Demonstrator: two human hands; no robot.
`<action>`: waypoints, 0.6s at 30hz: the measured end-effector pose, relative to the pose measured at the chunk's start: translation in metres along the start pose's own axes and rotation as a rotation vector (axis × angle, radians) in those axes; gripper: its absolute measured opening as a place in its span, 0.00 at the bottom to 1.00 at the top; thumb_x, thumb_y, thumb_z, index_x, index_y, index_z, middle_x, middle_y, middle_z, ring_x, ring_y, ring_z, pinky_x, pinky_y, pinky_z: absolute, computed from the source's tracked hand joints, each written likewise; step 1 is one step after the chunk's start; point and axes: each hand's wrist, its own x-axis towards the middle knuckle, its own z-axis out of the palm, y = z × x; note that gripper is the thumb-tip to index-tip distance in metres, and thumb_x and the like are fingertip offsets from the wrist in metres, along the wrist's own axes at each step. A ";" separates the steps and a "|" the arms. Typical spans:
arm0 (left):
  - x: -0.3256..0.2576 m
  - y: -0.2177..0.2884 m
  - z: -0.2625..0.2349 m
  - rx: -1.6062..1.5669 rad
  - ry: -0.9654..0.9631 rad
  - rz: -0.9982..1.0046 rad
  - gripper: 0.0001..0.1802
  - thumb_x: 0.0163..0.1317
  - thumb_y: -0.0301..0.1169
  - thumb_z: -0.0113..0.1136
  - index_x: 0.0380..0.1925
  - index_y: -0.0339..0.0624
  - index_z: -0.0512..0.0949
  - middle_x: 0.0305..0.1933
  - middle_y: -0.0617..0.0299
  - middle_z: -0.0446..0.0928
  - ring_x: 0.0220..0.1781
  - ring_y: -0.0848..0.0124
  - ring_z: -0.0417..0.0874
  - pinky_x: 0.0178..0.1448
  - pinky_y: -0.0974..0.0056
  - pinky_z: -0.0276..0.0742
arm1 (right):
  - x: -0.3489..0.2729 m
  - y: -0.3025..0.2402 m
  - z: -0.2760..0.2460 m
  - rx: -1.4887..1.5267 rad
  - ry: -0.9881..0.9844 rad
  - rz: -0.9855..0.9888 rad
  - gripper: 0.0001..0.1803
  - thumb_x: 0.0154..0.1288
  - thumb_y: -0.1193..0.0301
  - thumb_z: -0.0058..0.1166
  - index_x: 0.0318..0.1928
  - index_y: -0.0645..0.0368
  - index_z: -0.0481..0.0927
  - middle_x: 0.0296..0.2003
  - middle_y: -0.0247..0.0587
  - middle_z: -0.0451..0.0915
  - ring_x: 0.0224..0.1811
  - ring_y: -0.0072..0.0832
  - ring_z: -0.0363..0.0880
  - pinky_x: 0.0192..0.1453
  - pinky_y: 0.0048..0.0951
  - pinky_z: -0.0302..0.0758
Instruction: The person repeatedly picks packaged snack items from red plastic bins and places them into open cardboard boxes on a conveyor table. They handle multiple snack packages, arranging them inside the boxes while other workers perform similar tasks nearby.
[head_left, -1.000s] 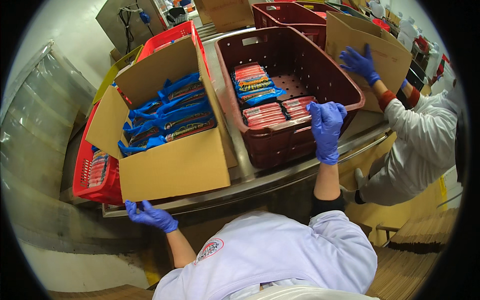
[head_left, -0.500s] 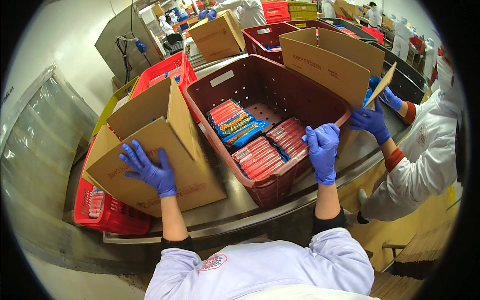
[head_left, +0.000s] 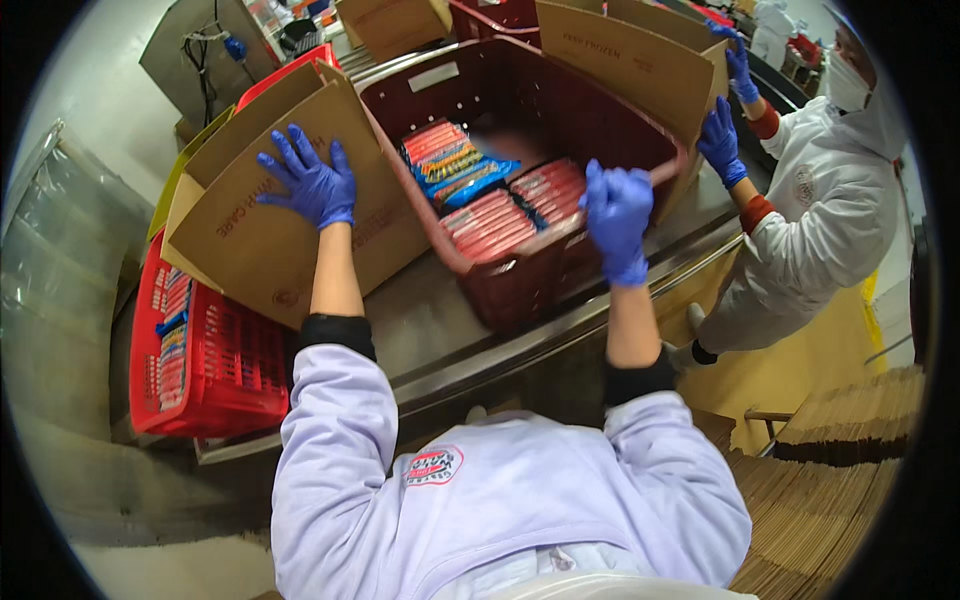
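"Left hand (head_left: 312, 183)?"
"Open — fingers spread against the flat-sided cardboard box (head_left: 378, 248), beside the perforated maroon plastic crate (head_left: 515, 285)."
"Right hand (head_left: 617, 222)?"
"Curled at the crate's rim — whether it grips, I can't tell."

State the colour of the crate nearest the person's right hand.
The crate is dark maroon, best seen in the head view.

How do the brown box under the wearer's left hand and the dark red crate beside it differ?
The brown box is cardboard with raised flaps; the dark red crate has rigid walls with small holes. The crate's packs show, while the box's contents are hidden. Both are open at the top.
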 end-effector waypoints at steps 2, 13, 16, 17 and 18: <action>-0.008 -0.010 -0.004 0.004 0.007 0.014 0.37 0.58 0.56 0.39 0.65 0.58 0.46 0.70 0.66 0.37 0.71 0.52 0.34 0.55 0.23 0.29 | -0.007 -0.033 -0.011 0.075 0.001 0.031 0.20 0.54 0.72 0.54 0.09 0.53 0.63 0.08 0.36 0.62 0.11 0.32 0.60 0.25 0.30 0.56; 0.037 0.003 -0.066 -0.634 0.165 0.192 0.10 0.57 0.38 0.51 0.34 0.51 0.80 0.51 0.63 0.72 0.59 0.61 0.65 0.63 0.46 0.50 | 0.036 -0.109 -0.034 0.298 -0.018 -0.196 0.08 0.40 0.73 0.58 0.16 0.53 0.71 0.13 0.37 0.64 0.18 0.34 0.66 0.35 0.33 0.65; 0.096 0.051 -0.101 -1.084 0.032 0.445 0.11 0.58 0.32 0.52 0.39 0.48 0.79 0.43 0.60 0.77 0.48 0.65 0.75 0.54 0.65 0.66 | 0.026 -0.066 -0.074 0.180 0.241 0.190 0.04 0.49 0.80 0.53 0.22 0.57 0.78 0.19 0.33 0.75 0.25 0.27 0.70 0.36 0.28 0.66; 0.108 0.079 -0.112 -1.048 -0.018 0.550 0.11 0.58 0.32 0.52 0.39 0.47 0.79 0.41 0.59 0.78 0.45 0.67 0.77 0.51 0.67 0.69 | 0.019 -0.050 -0.090 0.130 0.319 0.259 0.05 0.53 0.78 0.52 0.22 0.59 0.78 0.20 0.32 0.77 0.25 0.25 0.70 0.36 0.28 0.66; 0.119 0.106 -0.110 -1.040 -0.209 0.621 0.12 0.58 0.34 0.52 0.40 0.45 0.78 0.41 0.58 0.78 0.45 0.68 0.77 0.52 0.66 0.69 | 0.011 -0.042 -0.108 0.032 0.309 0.317 0.06 0.54 0.78 0.52 0.21 0.59 0.76 0.20 0.32 0.77 0.25 0.25 0.69 0.35 0.27 0.66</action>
